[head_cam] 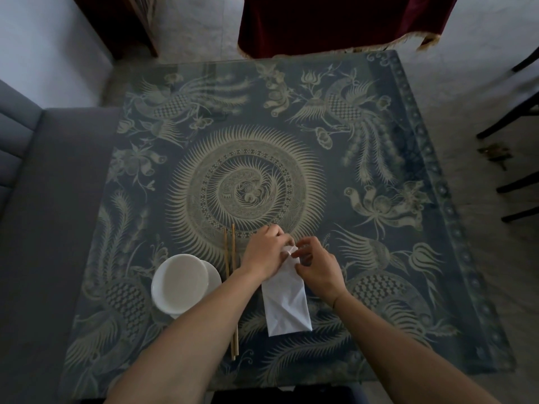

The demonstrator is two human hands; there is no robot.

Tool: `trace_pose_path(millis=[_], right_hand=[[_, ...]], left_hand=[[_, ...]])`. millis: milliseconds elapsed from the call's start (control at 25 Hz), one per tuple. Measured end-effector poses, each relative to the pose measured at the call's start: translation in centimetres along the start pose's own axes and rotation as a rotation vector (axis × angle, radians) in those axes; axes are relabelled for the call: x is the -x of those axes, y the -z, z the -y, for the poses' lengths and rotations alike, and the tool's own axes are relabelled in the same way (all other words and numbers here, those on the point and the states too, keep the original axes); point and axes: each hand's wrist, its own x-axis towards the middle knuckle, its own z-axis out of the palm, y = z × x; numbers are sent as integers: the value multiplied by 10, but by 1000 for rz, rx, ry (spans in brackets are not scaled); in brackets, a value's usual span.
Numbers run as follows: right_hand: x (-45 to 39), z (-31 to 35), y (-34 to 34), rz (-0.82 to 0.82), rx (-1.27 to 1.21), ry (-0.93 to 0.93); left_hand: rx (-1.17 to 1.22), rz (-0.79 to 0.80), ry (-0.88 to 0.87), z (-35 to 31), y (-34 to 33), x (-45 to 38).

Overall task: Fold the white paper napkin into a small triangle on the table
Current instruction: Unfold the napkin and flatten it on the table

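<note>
The white paper napkin (285, 304) lies as a long folded strip on the patterned table (364, 176), its near end pointing toward me. Both hands meet at its far end. My left hand (264, 252) pinches the far edge from the left, and my right hand (316, 266) pinches the same small bunched corner from the right. The far part of the napkin is hidden under my fingers.
A white bowl (178, 282) on a white saucer (214, 275) stands left of the napkin. A pair of wooden chopsticks (230, 258) lies between bowl and napkin, under my left forearm. A grey sofa (43, 228) borders the table's left side; dark chair legs (513, 185) stand at right.
</note>
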Motion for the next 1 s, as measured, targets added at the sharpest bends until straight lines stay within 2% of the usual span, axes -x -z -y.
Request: trace_pose_path(millis=[160,320,600,760,1000], right_hand=[[1,-2,2,-61,-19,-37],[-1,-4,4,-110,21,-67],[1,1,-4,25,180,8],[5,2,-11,46,279,15],[22,0,-21,206,299,16]], left_hand=[[-32,3,-24,-1,-2,0],[71,11,0,3,1,5],[302,33,125,13,16,20],[426,-8,210,18,24,28],[604,-103,361,24,28,41]])
